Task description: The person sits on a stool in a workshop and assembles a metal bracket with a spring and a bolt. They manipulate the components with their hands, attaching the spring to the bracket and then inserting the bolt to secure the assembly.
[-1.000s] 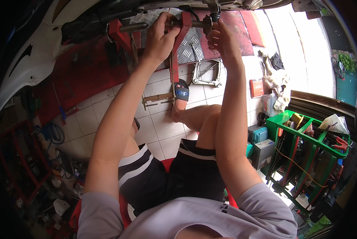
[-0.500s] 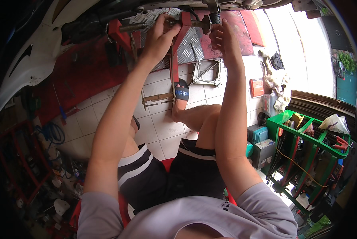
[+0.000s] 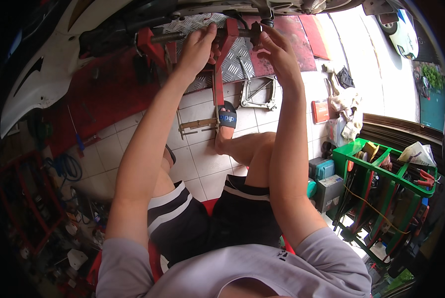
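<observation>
A threaded rod (image 3: 169,37) runs level through a red metal frame (image 3: 226,42), under the vehicle body. My left hand (image 3: 196,52) is closed round the rod, left of the frame's right upright, thumb up and fingertips curled below it. At the rod's right end, the bent fingers of my right hand (image 3: 282,58) grip a dark end fitting (image 3: 256,35); its far side is hidden. A black ribbed rubber boot (image 3: 267,20) hangs just above that hand. Below the frame, a brass-coloured bar clamp (image 3: 198,124) is attached to its leg.
A silver metal linkage (image 3: 257,94) lies on the white tiles ahead. To the right stand a green tool rack (image 3: 366,159), a grey box (image 3: 329,192) and a red box (image 3: 320,111). Blue hose (image 3: 66,168) is coiled at left. The white vehicle panel (image 3: 38,69) curves down at upper left.
My right hand has shifted left and down, its fingers now on the end fitting. My left hand has turned, thumb higher and fingers lower. The rod and frame have moved slightly down in view.
</observation>
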Motion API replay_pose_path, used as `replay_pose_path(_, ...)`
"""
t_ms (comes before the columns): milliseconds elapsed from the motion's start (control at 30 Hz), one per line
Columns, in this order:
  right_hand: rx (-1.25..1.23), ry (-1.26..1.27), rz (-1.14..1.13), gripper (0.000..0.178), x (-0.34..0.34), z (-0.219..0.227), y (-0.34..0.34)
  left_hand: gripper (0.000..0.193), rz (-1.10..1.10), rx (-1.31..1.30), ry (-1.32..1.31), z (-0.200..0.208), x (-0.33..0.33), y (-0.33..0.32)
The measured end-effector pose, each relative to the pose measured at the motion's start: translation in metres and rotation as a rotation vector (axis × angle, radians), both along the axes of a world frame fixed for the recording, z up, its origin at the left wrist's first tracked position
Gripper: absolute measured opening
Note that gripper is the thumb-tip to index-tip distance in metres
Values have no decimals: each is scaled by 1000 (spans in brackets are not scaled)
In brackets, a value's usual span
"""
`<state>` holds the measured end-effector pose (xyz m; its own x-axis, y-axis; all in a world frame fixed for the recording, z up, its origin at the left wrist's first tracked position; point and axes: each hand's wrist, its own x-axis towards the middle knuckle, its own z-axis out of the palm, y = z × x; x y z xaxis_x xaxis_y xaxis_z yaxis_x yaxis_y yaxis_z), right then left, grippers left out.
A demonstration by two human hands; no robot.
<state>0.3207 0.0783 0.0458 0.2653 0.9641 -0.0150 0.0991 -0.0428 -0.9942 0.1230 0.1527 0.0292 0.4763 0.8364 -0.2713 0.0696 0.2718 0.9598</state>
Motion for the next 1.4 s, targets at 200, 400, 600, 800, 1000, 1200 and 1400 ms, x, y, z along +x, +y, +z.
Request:
replay_pose_path(200, -123, 134, -122, 52, -6, 2, 2, 28, 49, 133, -100, 1, -1, -1)
replay_pose_path(400, -266, 132, -8, 63, 6, -11, -2, 31, 71, 27, -103, 7, 3, -7)
replay_pose_path(600, -214, 193, -105, 59, -3, -5, 1, 36, 145, 2, -111, 3, 0, -4)
replay_pose_path(800, -291, 201, -130, 59, 9, -10, -1, 29, 96, -18, -121, 4, 0, -5)
replay_pose_path(1000, -272, 187, -94, 59, 3, -8, 0, 23, 44, -5, -56, 7, -3, -4)
replay_pose_path(1200, -212, 172, -128, 61, -4, -7, 2, 24, 60, 61, -125, 4, -1, -5)
replay_pose_path(1400, -332, 114, -62, 65, 8, -14, 1, 27, 97, -41, -125, 7, 4, -8)
